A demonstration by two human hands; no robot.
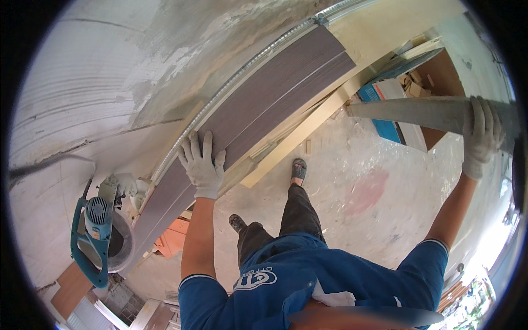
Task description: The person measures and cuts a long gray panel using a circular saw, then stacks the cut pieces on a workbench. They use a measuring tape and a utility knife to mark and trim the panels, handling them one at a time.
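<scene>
My left hand (204,166), in a pale work glove, lies flat on a purple-brown plank (269,88) with its fingers spread. The plank has a lengthwise groove and rests on a long wooden bench beside the wall. At the plank's near left end stands a miter saw (98,225) with a teal handle and a round blade. Out to the right, my gloved right hand (480,135) is wrapped round a long grey post (407,111). The post's lower end reaches toward the floor beside the bench; its top runs out at the picture's rim.
A cardboard box (443,71) with wood offcuts stands behind the grey post. Along the bench's back runs a metal rail (225,91). An orange thing (173,236) sits below the bench near the saw. Boards (71,289) lie at the lower left. My feet stand on concrete floor (341,209).
</scene>
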